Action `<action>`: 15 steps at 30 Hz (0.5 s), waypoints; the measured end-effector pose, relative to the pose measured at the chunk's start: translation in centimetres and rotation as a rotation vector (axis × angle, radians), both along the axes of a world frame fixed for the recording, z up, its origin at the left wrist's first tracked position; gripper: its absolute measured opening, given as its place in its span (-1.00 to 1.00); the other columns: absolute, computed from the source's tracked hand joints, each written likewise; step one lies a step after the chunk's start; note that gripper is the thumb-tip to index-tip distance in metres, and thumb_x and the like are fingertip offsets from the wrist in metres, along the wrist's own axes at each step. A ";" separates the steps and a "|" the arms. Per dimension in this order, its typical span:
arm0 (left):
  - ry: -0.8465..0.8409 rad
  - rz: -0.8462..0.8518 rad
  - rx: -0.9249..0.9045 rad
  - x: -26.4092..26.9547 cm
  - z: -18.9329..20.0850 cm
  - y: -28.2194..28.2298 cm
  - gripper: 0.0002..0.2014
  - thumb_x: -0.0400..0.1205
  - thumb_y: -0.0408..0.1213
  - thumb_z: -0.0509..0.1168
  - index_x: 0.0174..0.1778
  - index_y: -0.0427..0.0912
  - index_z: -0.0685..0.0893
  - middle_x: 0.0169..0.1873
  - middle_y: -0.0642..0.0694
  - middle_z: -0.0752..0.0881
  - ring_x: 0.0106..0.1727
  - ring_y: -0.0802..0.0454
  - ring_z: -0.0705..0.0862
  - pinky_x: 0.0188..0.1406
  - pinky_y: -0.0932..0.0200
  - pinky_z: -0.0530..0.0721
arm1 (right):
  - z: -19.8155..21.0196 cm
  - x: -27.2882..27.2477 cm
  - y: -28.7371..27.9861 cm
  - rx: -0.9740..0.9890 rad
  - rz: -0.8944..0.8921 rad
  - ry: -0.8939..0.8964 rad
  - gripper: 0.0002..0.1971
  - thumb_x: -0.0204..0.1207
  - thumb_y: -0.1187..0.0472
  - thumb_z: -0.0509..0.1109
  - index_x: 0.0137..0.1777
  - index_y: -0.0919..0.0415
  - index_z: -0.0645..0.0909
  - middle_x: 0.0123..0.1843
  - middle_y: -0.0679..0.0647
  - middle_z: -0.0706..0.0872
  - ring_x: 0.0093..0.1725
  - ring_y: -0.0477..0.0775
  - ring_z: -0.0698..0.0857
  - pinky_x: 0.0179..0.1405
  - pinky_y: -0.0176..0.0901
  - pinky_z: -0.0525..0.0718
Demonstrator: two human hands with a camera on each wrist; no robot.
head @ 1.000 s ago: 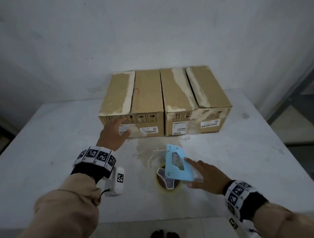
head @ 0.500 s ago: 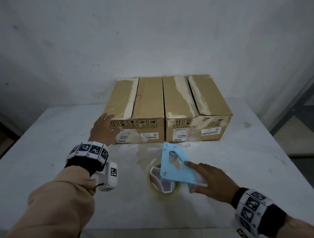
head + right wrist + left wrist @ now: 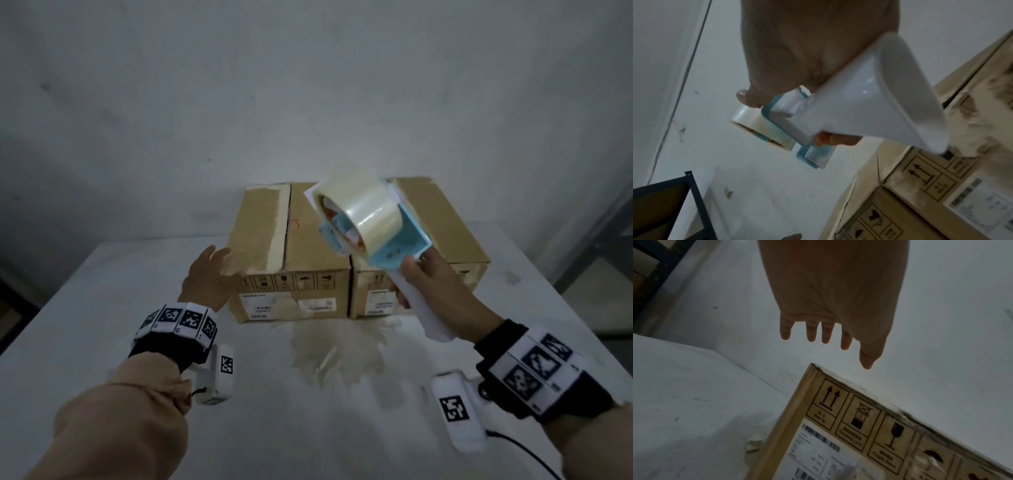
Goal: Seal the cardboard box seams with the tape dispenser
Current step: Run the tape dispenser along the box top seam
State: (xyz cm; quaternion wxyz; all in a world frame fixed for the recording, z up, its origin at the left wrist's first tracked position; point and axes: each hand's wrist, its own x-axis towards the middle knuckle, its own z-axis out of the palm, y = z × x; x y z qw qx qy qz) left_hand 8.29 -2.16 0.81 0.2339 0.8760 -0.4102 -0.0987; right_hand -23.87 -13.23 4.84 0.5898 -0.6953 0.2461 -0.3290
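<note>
Grey plaster wall [image 3: 308, 102] backs a pale grey worktop [image 3: 102, 291] whose left, right and near stretches lie open around the goods. Two brown cardboard boxes sit side by side against the far edge, touching: the left cardboard box [image 3: 308, 246] with a centre seam between its flaps, and the right cardboard box [image 3: 442, 222] partly hidden. A dark metal shelf frame [image 3: 694, 203] stands off the right side. Light-blue-and-white tape dispenser [image 3: 387, 240] with a clear tape roll [image 3: 363, 212] hangs in the air above the boxes' near edge, its white handle gripped by the right hand [image 3: 435, 287], fingers [image 3: 836, 139] curled round it. Left hand [image 3: 205, 277] hovers at the left box's near-left corner, fingers [image 3: 810, 331] straight and spread, holding nothing.
</note>
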 end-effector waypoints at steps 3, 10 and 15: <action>0.010 -0.027 0.024 1.6 0.4 -0.7 -0.37 0.61 -0.04 0.26 0.58 -0.09 0.24 0.64 -0.14 0.10 0.64 -0.14 0.12 0.58 -0.11 0.19 | 0.2 2.6 -0.8 0.014 -0.105 -0.012 -0.09 -0.02 -0.56 0.38 0.14 0.15 0.45 -0.43 -0.04 0.61 -0.48 -0.07 0.57 -0.51 -0.22 0.56; 0.105 -0.059 0.052 4.4 0.8 -3.0 -0.32 0.63 0.05 0.17 0.62 -0.13 0.12 0.65 -0.15 0.02 0.65 -0.11 0.07 0.59 -0.07 0.13 | -0.8 8.2 -1.9 0.098 -0.267 -0.098 -0.38 0.33 -0.28 0.27 0.11 0.27 0.53 -0.23 0.22 0.65 -0.55 -0.15 0.57 -0.57 -0.30 0.55; 0.321 -0.063 0.082 4.9 0.1 -4.9 -0.32 0.68 -0.02 0.12 0.64 -0.15 -0.02 0.60 -0.22 0.21 0.57 -0.18 0.29 0.49 0.01 0.31 | -2.5 11.4 -2.9 0.052 -0.393 -0.105 -0.49 0.38 -0.29 0.29 0.13 0.10 0.53 0.02 0.17 0.69 -0.32 -0.16 0.68 -0.47 -0.24 0.60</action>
